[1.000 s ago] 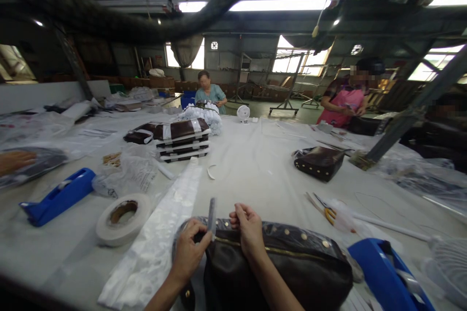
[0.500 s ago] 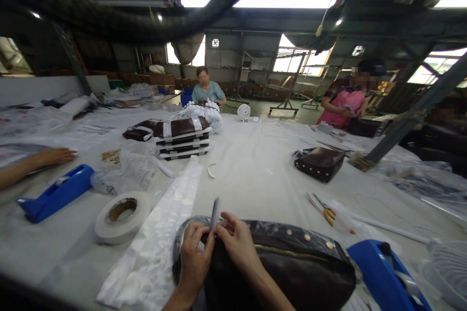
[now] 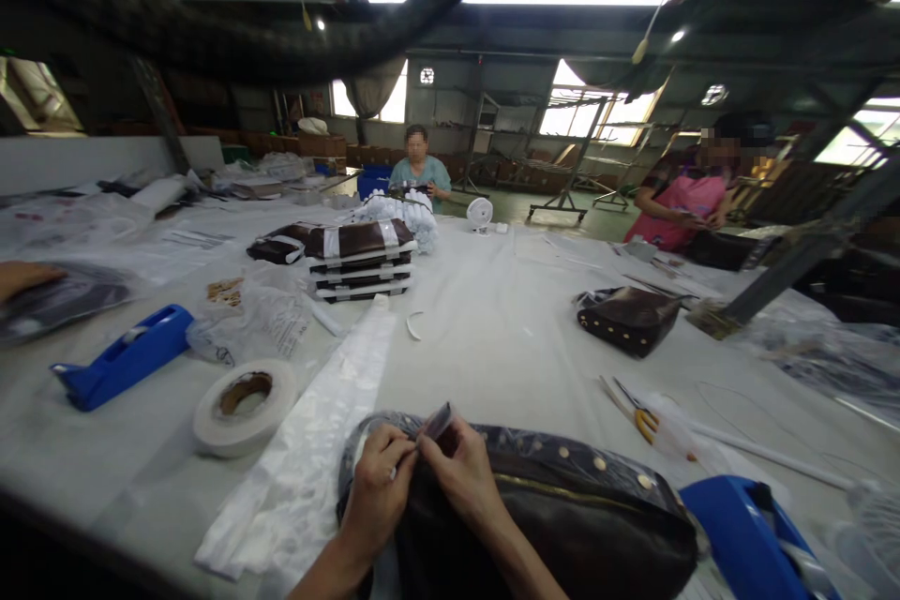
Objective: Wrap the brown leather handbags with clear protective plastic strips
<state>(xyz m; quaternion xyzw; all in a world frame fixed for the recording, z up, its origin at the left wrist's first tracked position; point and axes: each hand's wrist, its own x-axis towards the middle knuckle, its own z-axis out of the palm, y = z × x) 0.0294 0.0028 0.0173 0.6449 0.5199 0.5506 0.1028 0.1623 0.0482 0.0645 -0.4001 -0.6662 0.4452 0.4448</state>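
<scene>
Mid-frame, the counter (image 3: pixel 492 319) leaves an open lane between the stacked packages (image 3: pixel 362 241) and the small bag (image 3: pixel 625 317); at bottom centre, the large bag (image 3: pixel 591 520) blocks passage.

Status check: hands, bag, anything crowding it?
Left hand and right hand meeting, pinching small greyish strip. Dark bag beneath, gold zipper showing. Blue dispenser close by bag's right end.

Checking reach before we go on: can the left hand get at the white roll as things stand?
Likely yes: between the left hand and the white roll only the low white strip seems to lie, and nothing covers the roll. The hand is busy over the bag, though.
</scene>
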